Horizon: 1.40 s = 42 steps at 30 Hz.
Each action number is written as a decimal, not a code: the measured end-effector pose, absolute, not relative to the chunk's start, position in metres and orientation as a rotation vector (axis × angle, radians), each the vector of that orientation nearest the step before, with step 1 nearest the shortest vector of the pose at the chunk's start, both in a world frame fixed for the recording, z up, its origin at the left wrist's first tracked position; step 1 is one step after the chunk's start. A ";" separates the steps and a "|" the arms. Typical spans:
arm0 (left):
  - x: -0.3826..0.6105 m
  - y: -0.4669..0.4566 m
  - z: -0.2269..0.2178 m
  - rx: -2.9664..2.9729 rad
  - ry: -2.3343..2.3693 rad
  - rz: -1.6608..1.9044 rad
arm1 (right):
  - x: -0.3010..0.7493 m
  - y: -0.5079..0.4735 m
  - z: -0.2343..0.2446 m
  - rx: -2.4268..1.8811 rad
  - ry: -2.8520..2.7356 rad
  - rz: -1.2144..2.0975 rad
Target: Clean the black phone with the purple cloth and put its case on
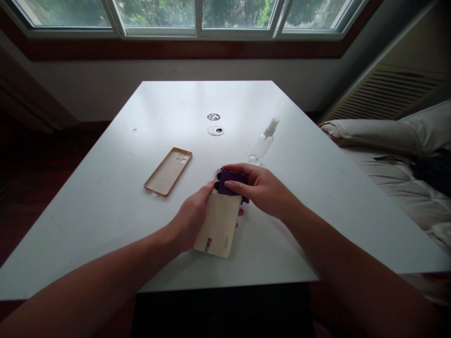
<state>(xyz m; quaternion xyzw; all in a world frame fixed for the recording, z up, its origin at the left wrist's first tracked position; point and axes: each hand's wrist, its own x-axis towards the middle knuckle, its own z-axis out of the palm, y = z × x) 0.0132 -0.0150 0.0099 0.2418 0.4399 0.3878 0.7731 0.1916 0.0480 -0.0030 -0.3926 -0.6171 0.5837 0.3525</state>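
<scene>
My left hand [192,218] grips a gold phone [219,225] from its left side, back face up, just above the white table [105,197]. My right hand [262,188] pinches a small purple cloth [230,183] and presses it on the phone's upper end, over the camera area. A gold phone case [168,171] lies empty on the table to the left of the hands. A small clear spray bottle [264,142] with a white top stands just beyond my right hand.
Two round cable holes [214,124] sit in the table's middle, farther back. A bed with a pillow [387,136] is close to the table's right edge. A window runs along the far wall.
</scene>
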 end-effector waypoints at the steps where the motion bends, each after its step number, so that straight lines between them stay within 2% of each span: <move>1: 0.013 -0.015 0.009 0.537 0.986 0.833 | 0.192 0.049 -0.003 -1.025 -1.613 1.548; 9: 0.015 -0.013 0.010 0.560 1.106 0.786 | 0.192 0.051 -0.004 -1.100 -1.599 1.734; 42: 0.013 -0.012 0.009 0.527 1.092 0.736 | 0.190 0.047 0.002 -1.149 -1.443 1.858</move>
